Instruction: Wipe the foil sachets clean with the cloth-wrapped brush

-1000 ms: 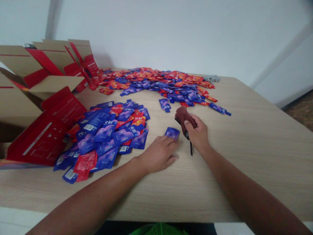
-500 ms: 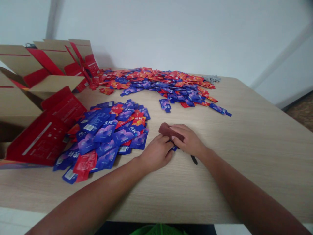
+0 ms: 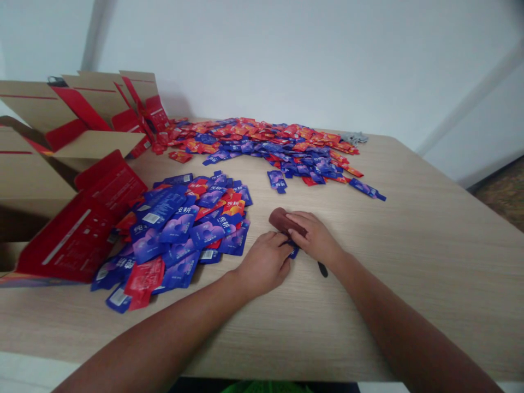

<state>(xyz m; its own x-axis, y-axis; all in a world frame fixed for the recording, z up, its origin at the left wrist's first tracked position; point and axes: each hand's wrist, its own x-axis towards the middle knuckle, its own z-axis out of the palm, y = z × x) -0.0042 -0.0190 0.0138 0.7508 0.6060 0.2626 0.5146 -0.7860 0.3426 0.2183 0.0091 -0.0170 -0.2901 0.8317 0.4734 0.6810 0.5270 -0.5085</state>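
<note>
Cardboard boxes [image 3: 82, 229] at left edge of surface [image 3: 388, 245], packets [image 3: 262, 134] along far edge, right hand [image 3: 316, 236] gripping tool [image 3: 282, 219], left hand [image 3: 265, 263] touching blue packet [image 3: 293, 252], grip unclear

The desk I'm looking across has a pale wood grain, smooth and mostly matt [image 3: 409, 251]. Over my feed, the maroon tool [image 3: 282, 220] reads as smooth, dull plastic; I can't tell whether its black strip [image 3: 323, 269] is plastic or metal. The near pouches [image 3: 178, 224] look like thin plastic film with a soft sheen. To me the boxes [image 3: 104, 144] are matt brown cardboard, with smooth printed red panels [image 3: 77, 234]. The grey bundle [image 3: 355, 138] resembles crumpled cloth.
</note>
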